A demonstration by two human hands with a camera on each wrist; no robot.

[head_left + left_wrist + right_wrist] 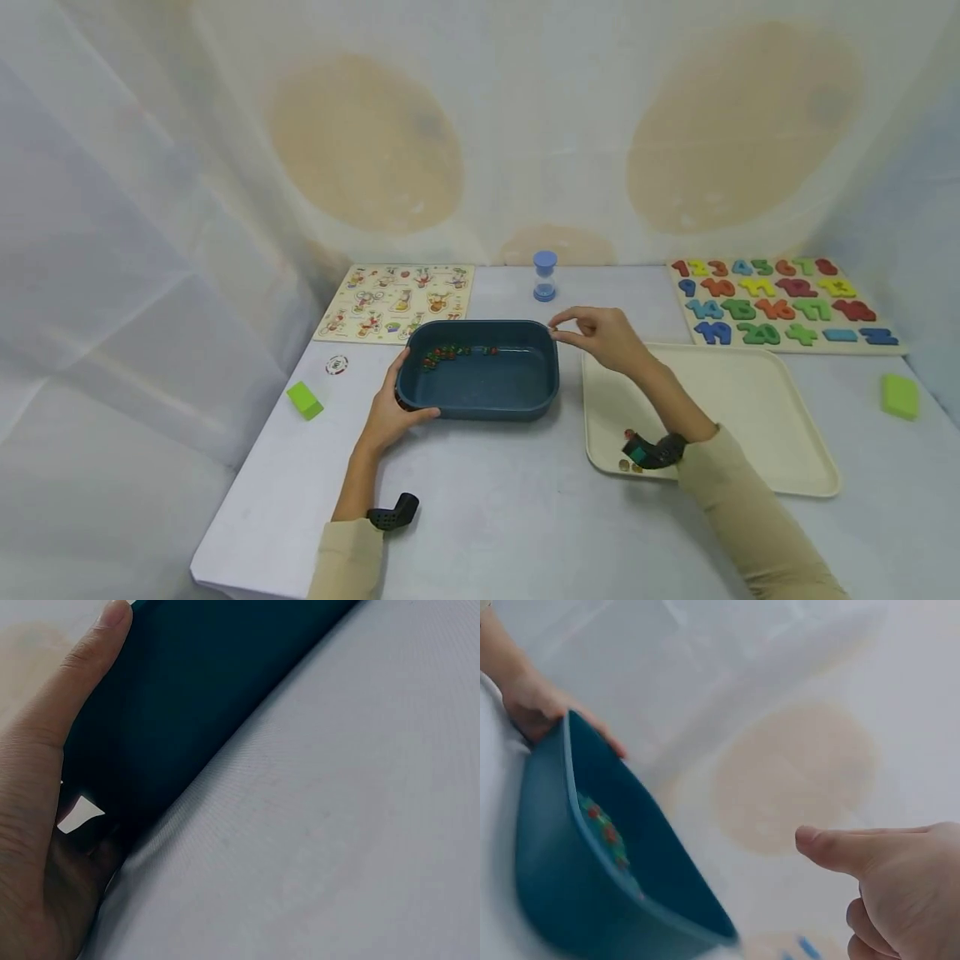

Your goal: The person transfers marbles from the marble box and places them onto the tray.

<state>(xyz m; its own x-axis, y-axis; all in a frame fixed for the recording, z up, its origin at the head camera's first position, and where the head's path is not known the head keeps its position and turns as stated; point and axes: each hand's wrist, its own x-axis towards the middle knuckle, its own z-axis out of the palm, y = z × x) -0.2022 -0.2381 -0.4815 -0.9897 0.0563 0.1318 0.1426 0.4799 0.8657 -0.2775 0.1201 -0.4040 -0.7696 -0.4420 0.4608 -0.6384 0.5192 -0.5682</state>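
Observation:
A dark blue-green rectangular tub (480, 412) stands on the white table. Small red and green pieces (442, 357) lie along the left and back of its floor. My left hand (390, 417) grips the tub's left end, thumb along the front wall and fingers round the side; the left wrist view shows the thumb (82, 671) against the dark wall. At the tub's back right corner is my right hand (603, 337), thumb and forefinger stretched toward the rim with a gap between them. In the right wrist view its thumb (832, 847) stands apart from the tub.
A cream tray (750, 400) lies to the right, with a few small pieces (628, 467) near its front left corner. Behind are a picture puzzle board (397, 296), a blue sand timer (545, 275) and a number puzzle (780, 304). Green blocks (304, 401) and a round chip (337, 364) lie at the sides.

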